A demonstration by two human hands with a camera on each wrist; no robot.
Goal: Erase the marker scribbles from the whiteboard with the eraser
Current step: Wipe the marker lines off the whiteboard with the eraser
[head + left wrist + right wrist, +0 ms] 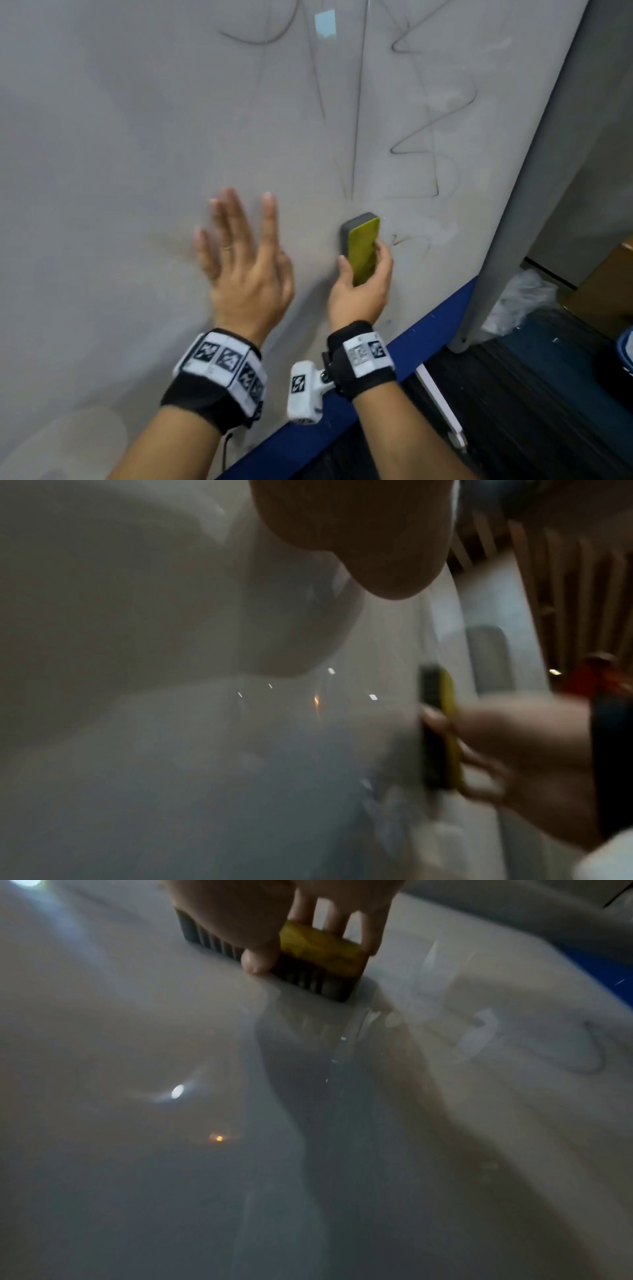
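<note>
Left hand (pixel 245 263) splayed flat on whiteboard (pixel 120 154); right hand (pixel 359 291) grips yellow-backed grey eraser (pixel 361 248) beneath scribbles (pixel 421 137).

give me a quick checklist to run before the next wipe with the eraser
1. Grip on eraser: right hand holds it, thumb on one long edge, fingers on the other. Ok.
2. Grey pad against whiteboard: the right wrist view shows it resting on the surface. Ok.
3. Left hand out of the wipe path: spread flat, to the left of the eraser. Ok.
4. Scribbles left: zigzag and long lines remain above the eraser, a small mark to its right. Not ok.
5. Left hand bracing the board: blurred. Cannot tell.
</note>
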